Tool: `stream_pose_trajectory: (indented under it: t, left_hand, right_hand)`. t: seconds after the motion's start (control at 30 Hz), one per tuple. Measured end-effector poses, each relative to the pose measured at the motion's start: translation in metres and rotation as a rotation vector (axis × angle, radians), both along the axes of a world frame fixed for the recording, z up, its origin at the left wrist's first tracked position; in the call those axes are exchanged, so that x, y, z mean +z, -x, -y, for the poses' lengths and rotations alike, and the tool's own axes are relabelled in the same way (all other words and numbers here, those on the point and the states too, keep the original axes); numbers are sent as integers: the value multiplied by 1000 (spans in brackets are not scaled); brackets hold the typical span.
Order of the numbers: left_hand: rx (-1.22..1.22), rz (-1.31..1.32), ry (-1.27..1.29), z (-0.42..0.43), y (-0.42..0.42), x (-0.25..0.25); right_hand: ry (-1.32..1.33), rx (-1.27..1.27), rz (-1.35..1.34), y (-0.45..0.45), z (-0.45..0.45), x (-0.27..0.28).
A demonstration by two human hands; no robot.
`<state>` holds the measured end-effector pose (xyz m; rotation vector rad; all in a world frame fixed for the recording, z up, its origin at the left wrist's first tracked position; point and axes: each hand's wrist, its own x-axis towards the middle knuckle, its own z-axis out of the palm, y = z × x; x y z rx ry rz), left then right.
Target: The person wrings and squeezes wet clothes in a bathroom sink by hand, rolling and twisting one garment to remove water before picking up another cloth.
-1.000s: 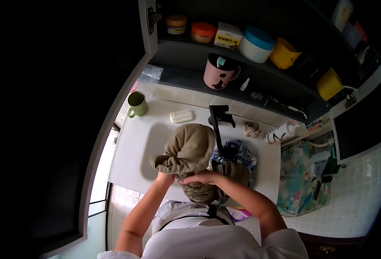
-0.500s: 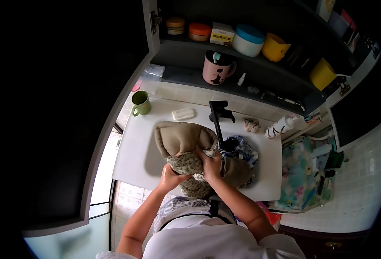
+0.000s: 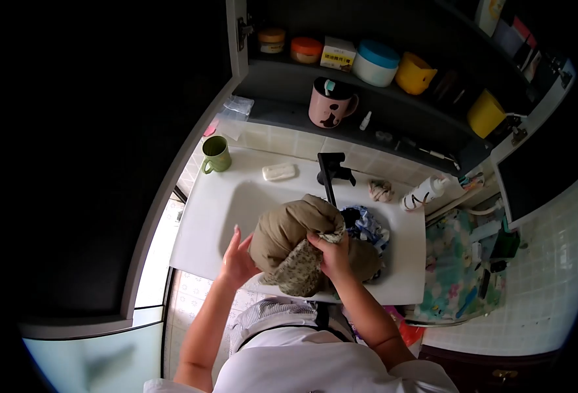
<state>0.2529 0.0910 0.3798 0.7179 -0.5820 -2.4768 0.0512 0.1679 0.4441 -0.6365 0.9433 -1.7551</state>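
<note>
A padded khaki garment with a speckled lining is bunched up over the front of the white sink. My right hand grips it by a fold where the lining meets the khaki cloth. At its left side is my left hand, fingers stretched out and thumb near the cloth; whether it touches is hard to tell. Right of the bundle, a blue and white patterned cloth lies in the basin, partly hidden. The black faucet reaches out just behind the garment.
A white bar of soap, a green mug, a small crumpled cloth and a white bottle stand along the counter's back. Above is an open cabinet with a pink mug and several jars. Its doors frame both sides.
My left hand has let go of the speckled lining and moved left, fingers opening. The khaki part has folded over toward me, baring more of the basin. My right hand keeps its hold, slightly farther right.
</note>
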Motion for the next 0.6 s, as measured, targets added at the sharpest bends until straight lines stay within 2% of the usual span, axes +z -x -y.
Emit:
stream_pose_trajectory:
  t: [0.03, 0.13, 0.2, 0.23, 0.27, 0.33, 0.37, 0.4, 0.47, 0.53, 0.57, 0.6]
  left_hand:
    - [-118, 18, -27, 7, -6, -8]
    - [-108, 180, 142, 21, -9, -63]
    - [-55, -40, -55, 16, 1, -17]
    - [-23, -152, -155, 12, 8, -1]
    - [81, -139, -116, 11, 18, -11]
    - [295, -116, -35, 14, 40, -39]
    - [277, -45, 27, 7, 35, 14]
    - [316, 27, 132, 6, 36, 31]
    - [391, 176, 342, 8, 38, 47]
    - [460, 111, 561, 15, 38, 38]
    - [513, 96, 699, 15, 42, 44]
    - [564, 79, 838, 14, 46, 52]
  right_hand:
    - [11, 14, 32, 3, -3, 3]
    - [4, 43, 72, 9, -2, 13]
    - [-123, 93, 194, 11, -2, 19]
    - [-112, 77, 173, 10, 7, -2]
    - [-186, 15, 80, 1, 13, 7]
    - [-244, -82, -217, -4, 25, -15]
    - [-221, -67, -306, -2, 31, -25]
    - [-228, -33, -394, -3, 32, -24]
    - [-106, 71, -156, -7, 32, -10]
    - [-83, 118, -303, -9, 37, 9]
    - [-37, 211, -224, -9, 40, 13]
    - [28, 247, -374, -8, 46, 14]
